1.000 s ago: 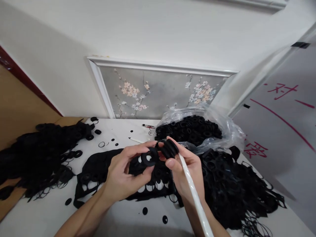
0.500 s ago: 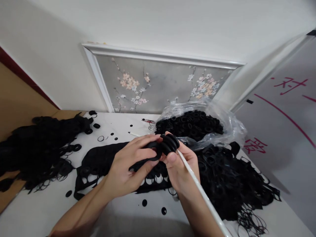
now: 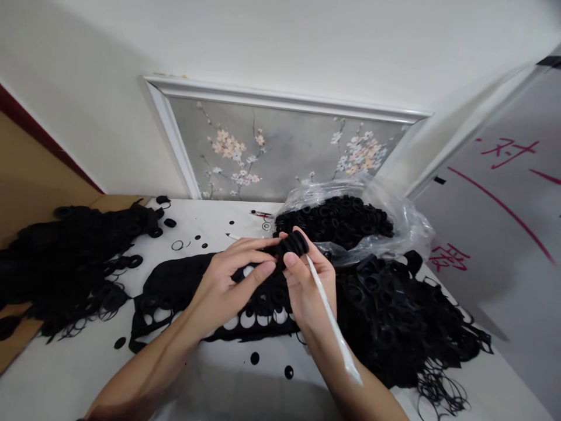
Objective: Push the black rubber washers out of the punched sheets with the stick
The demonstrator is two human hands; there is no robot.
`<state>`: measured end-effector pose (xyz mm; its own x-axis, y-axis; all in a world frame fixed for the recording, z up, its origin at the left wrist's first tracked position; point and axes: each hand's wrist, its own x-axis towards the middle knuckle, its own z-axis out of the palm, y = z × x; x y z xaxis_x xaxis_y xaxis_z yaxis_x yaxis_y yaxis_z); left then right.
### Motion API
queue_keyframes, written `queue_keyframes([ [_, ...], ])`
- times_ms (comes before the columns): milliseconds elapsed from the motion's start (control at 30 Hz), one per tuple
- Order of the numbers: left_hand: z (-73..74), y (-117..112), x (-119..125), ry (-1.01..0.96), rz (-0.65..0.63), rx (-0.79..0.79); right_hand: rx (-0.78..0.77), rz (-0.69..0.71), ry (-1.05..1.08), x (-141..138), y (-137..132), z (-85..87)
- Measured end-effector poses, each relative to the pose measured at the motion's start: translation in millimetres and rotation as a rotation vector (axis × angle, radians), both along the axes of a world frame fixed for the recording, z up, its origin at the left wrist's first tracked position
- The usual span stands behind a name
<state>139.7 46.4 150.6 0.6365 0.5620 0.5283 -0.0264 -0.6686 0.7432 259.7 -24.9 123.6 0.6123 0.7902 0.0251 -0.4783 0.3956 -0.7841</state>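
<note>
In front of me, my right hand [image 3: 312, 289] is closed around a short stack of thick black rubber rings [image 3: 294, 244], thumb across the near side. A long thin white stick [image 3: 326, 310] comes out below the stack and slants down over my right forearm. At the stack's left end, my left hand [image 3: 239, 272] pinches black rubber between fingers and thumb; the exact shape there is partly hidden. Under both hands lies a black rubber sheet [image 3: 175, 280] with rows of round holes, through which white shows.
A clear plastic bag [image 3: 407, 225] full of black rings [image 3: 346, 219] stands behind my hands. Heaps of black scraps lie at right [image 3: 394, 321] and left [image 3: 65, 251]. Small black discs [image 3: 255, 358] and a pen [image 3: 262, 214] are on the white table [image 3: 219, 386]. A framed flower picture [image 3: 289, 140] leans behind.
My right hand with the ring stack has shifted slightly left. The white stick's lower end has come into view. The ring opening visible at my left fingers before is now hidden.
</note>
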Motion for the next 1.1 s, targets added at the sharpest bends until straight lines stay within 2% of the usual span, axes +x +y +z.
queue_keyframes([
  [167, -7.3, 8.7, 4.9, -0.037, -0.014, -0.252, -0.036, -0.046, -0.060, -1.1, 5.0, -8.8],
  [300, -10.1, 13.0, 8.6, -0.046, -0.054, -0.355, -0.022, -0.040, -0.072, -0.4, 6.9, -11.0],
  [433, -11.5, 15.7, 9.6, -0.022, -0.096, -0.391, 0.012, -0.006, -0.036, 0.1, 7.5, -9.5],
  [567, -13.1, 18.9, 8.4, 0.004, -0.142, -0.336, 0.024, -0.005, -0.061, 0.2, 6.9, -9.1],
  [767, -10.4, 20.8, 5.9, 0.089, -0.170, -0.173, 0.004, -0.032, -0.159, 0.3, 6.2, -14.5],
  [900, -10.8, 16.6, 6.7, 0.118, -0.173, -0.032, 0.010, -0.059, -0.142, 4.1, 7.9, -13.0],
  [1000, -16.3, 12.4, 8.5, 0.026, -0.120, 0.031, 0.047, -0.015, -0.061, 7.3, 9.9, -8.5],
  [1100, -21.9, 10.8, 8.9, -0.189, -0.044, -0.041, 0.078, 0.136, 0.041, 8.0, 10.5, -5.0],
])
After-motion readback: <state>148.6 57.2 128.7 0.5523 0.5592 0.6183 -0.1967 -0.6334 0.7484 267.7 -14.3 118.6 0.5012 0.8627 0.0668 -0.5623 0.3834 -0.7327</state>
